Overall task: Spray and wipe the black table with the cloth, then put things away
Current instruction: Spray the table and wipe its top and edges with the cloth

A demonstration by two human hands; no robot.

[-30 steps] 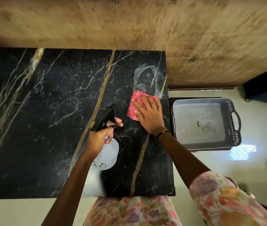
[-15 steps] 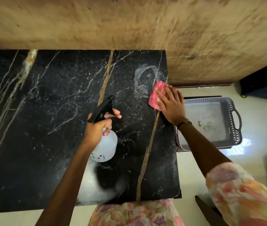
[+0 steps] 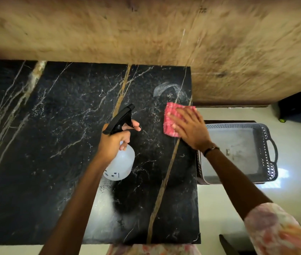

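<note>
The black marble table (image 3: 54, 144) with gold and white veins fills the left and middle of the head view. My left hand (image 3: 115, 140) grips a translucent spray bottle (image 3: 123, 164) by its black trigger head, held just above the table's middle. My right hand (image 3: 190, 127) lies flat, fingers spread, pressing a pink cloth (image 3: 170, 116) onto the table near its right edge. A whitish wet smear (image 3: 166, 89) shows on the table just beyond the cloth.
A grey plastic basket (image 3: 267, 150) with latticed sides and a handle sits on a low stand right of the table, below its level. A wooden wall (image 3: 146, 34) runs along the table's far edge. Pale floor lies to the right.
My right hand has slid the pink cloth back down and inward from the table's right edge. The spray bottle in my left hand has barely moved.
</note>
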